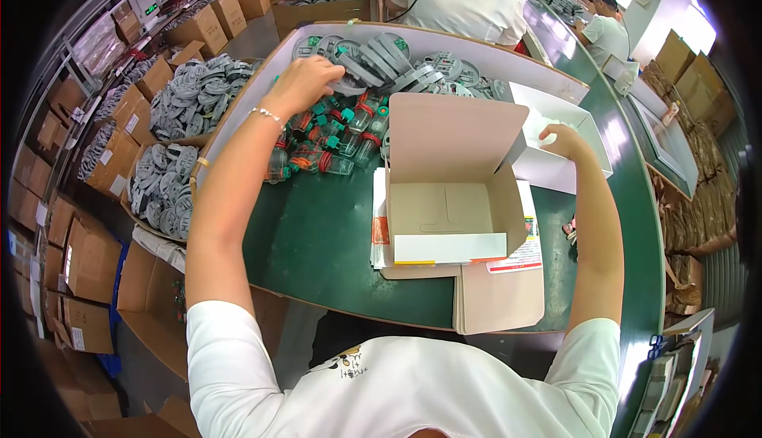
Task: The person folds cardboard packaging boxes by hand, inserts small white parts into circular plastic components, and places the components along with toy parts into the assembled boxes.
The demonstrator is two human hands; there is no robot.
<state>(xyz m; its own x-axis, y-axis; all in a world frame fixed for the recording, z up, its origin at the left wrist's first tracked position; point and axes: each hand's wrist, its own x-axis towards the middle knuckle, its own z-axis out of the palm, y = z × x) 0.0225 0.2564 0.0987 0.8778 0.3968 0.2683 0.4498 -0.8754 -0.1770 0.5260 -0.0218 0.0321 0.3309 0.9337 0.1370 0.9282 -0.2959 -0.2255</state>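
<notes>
My left hand point(308, 84) reaches to the pile at the back of the table, fingers bent over the edge of a round grey plastic part point(349, 86). More grey plastic parts point(385, 58) are heaped beside it. Below that hand lie several small clear bottles point(361, 116) with green caps and red bands. My right hand point(562, 140) dips into a white box point(591, 132), its fingers closed by some thin white material point(540, 127); what they hold is unclear. Between my arms stands an open cardboard box point(444, 200), its lid raised and its inside brown.
Flat folded cartons point(504, 299) and printed sheets point(524, 259) lie under the open box on the green table point(317, 239). Cartons of grey parts point(198, 92) stand at the left. Ahead sits a person in white point(460, 1); another person point(607, 37) is farther right.
</notes>
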